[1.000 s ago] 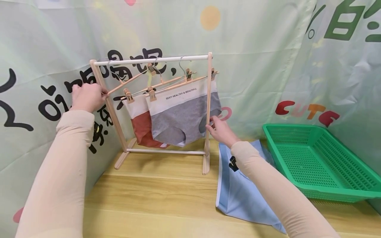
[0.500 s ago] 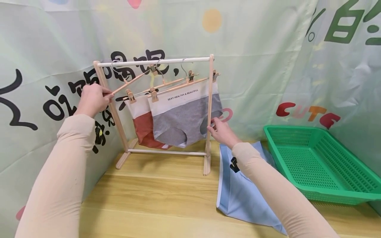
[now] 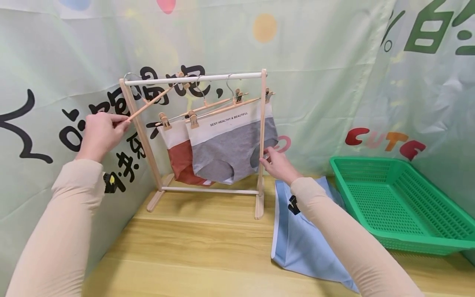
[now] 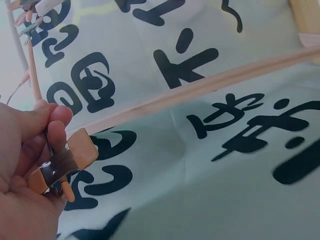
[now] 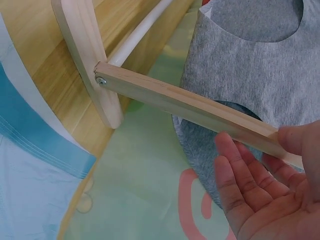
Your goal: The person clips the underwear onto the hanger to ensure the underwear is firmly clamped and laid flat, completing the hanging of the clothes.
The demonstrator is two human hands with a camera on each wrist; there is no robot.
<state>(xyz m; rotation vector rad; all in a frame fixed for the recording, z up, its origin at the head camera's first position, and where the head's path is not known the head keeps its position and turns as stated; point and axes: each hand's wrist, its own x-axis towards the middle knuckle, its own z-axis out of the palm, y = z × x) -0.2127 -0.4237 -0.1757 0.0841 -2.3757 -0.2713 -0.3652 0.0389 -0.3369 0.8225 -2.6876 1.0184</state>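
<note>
My left hand (image 3: 102, 134) pinches one end of a wooden clip hanger (image 3: 154, 100), which tilts up to the right with no garment on it. The hanger's wire hook rises above the left end of the rack's white rail; whether they touch I cannot tell. In the left wrist view, one of its clips (image 4: 59, 167) lies against the fingers. My right hand (image 3: 280, 165) grips the right post of the small wooden rack (image 3: 262, 123), thumb on one side, fingers on the other. Grey-and-white underpants (image 3: 219, 144) and red-and-white underpants (image 3: 180, 159) hang from clip hangers on the rail.
A light blue garment (image 3: 300, 235) lies on the wooden table (image 3: 193, 247), partly under my right forearm. The green plastic basket (image 3: 419, 238) stands at the right. A printed cloth backdrop (image 3: 315, 62) closes off the back and left, close behind the rack.
My left hand has moved the bare hanger slightly, and its hook has gone from hanging on the rail to higher at the rail's left end. My right hand stays on the post.
</note>
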